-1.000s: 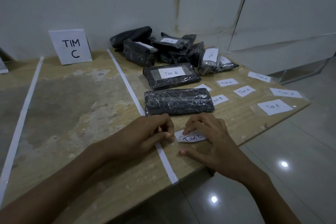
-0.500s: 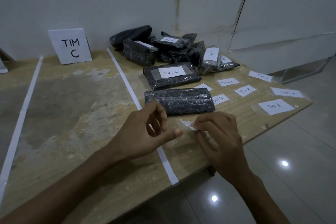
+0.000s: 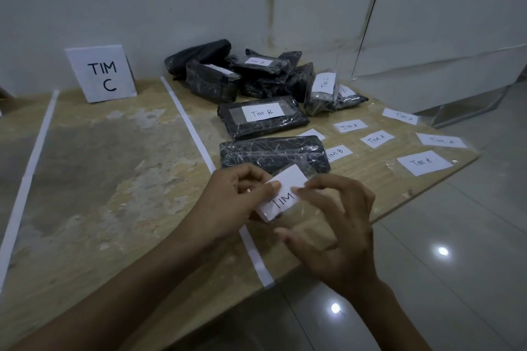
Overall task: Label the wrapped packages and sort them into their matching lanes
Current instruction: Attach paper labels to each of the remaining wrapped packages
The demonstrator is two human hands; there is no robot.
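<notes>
Left hand (image 3: 228, 204) has joined right hand (image 3: 338, 232) pinching label (image 3: 282, 195) (TIM showing).

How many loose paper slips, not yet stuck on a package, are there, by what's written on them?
TIM A slips: 5
TIM B slip: 1
Half-hidden slip behind the unlabelled package, unreadable: 1
Held slip, pinched by left hand and right hand, letter covered: 1
Total: 8
</notes>
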